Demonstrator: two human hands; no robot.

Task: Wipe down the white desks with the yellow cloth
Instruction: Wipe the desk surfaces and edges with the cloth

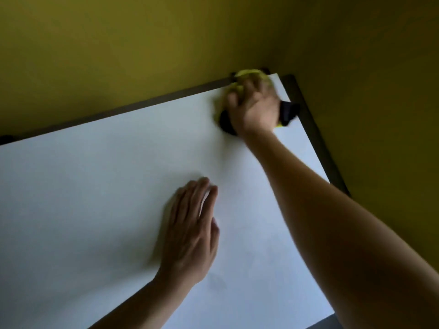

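Note:
A white desk [95, 186] fills most of the head view and runs into a corner at the upper right. My right hand [255, 108] reaches to that far corner and presses a yellow cloth [247, 74] onto the desk top. Only the cloth's far edge shows past my fingers, and it is blurred. My left hand [192, 229] lies flat on the middle of the desk, fingers together, palm down, holding nothing.
Olive-yellow partition walls [142, 43] stand behind and to the right of the desk. A dark frame strip [316, 138] runs along the desk's back and right edges. A black object [288, 112], partly hidden by my right hand, sits at the right edge.

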